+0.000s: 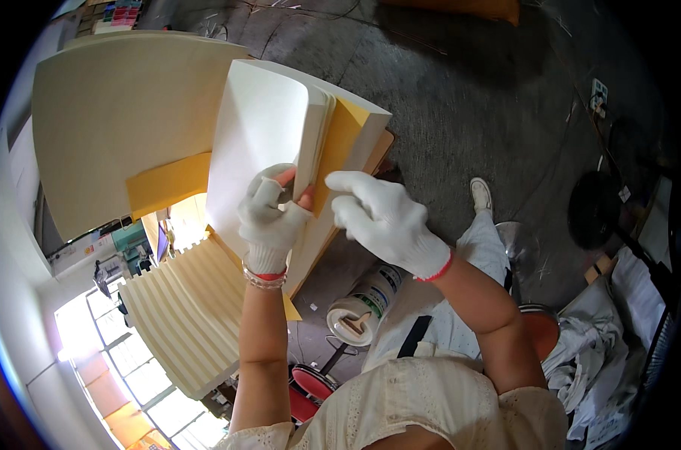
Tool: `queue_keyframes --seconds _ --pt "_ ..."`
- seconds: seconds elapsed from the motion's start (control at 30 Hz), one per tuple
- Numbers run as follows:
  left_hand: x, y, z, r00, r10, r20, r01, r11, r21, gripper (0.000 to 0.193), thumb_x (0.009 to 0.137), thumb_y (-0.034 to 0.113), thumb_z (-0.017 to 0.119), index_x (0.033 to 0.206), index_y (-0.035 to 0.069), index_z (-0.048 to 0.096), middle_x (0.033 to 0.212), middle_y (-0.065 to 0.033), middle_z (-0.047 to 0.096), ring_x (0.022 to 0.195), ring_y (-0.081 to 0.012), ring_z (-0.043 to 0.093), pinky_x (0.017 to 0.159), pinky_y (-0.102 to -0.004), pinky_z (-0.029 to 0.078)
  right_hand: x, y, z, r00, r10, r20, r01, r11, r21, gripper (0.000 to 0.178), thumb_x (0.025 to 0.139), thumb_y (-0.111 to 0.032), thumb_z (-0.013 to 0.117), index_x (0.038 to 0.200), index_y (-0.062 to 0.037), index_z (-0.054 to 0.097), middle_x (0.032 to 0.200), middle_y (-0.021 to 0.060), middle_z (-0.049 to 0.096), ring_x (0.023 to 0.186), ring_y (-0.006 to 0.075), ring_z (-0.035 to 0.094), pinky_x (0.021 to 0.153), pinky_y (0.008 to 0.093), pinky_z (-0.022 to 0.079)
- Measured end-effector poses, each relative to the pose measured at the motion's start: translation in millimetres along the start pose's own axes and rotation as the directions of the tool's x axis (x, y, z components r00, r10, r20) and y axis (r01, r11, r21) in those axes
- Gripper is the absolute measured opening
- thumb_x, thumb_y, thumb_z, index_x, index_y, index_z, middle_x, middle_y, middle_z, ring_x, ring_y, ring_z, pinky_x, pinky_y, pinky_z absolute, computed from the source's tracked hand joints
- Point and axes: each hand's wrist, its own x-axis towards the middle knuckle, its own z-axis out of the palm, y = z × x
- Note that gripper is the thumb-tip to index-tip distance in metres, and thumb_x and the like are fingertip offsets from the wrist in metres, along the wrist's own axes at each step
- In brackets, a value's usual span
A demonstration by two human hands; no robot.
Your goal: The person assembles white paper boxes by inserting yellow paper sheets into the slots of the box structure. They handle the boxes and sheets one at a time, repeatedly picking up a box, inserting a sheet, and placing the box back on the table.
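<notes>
A stack of thin white sheets (261, 124), with rounded edges that look like foam or board, stands in front of me. My left hand (269, 217) wears a white knit glove, with thumb and a fingertip bare. It pinches the near right edge of the white sheets. My right hand (385, 221), also gloved, hovers just right of that edge. Its index finger and thumb are apart, the other fingers curl in, and nothing shows between them. A yellow sheet (344, 135) lies beside the white stack, against a thicker cream block (374, 131).
Large cream panels (130, 112) stand at the left, above a ridged cream stack (190, 311). A white bucket (348, 319) with a brush (357, 322) on top sits below my hands. A black fan (595, 210) and white cloth (588, 367) are at the right.
</notes>
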Motion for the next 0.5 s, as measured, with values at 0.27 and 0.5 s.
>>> queue_keyframes --seconds 0.27,0.5 --pt "-17.5 6.0 18.4 0.958 0.241 -0.154 -0.159 0.896 0.414 0.070 0.061 0.008 0.074 0.126 0.004 0.046 0.117 -0.0173 0.055 0.102 -0.0386 0.057 0.087 -0.0443 0.050 23.2 -21.7 -2.1 0.779 0.328 0.534 -0.567 0.731 0.378 0.044 0.089 -0.011 0.050 0.131 -0.0009 0.042 0.071 0.0057 0.056 0.052 0.0091 0.050 0.048 0.0242 0.046" --pt "-56.6 2.6 -45.8 0.895 -0.094 -0.435 0.201 0.957 0.207 0.052 0.070 -0.002 0.063 0.121 0.007 0.054 0.096 -0.0110 0.065 0.072 -0.0274 0.065 0.061 -0.0354 0.053 24.3 -46.9 51.1 0.860 0.294 0.416 -0.391 0.904 0.169 0.054 0.089 -0.014 0.054 0.138 0.0019 0.039 0.078 0.0113 0.062 0.056 0.0165 0.058 0.055 0.0289 0.051"
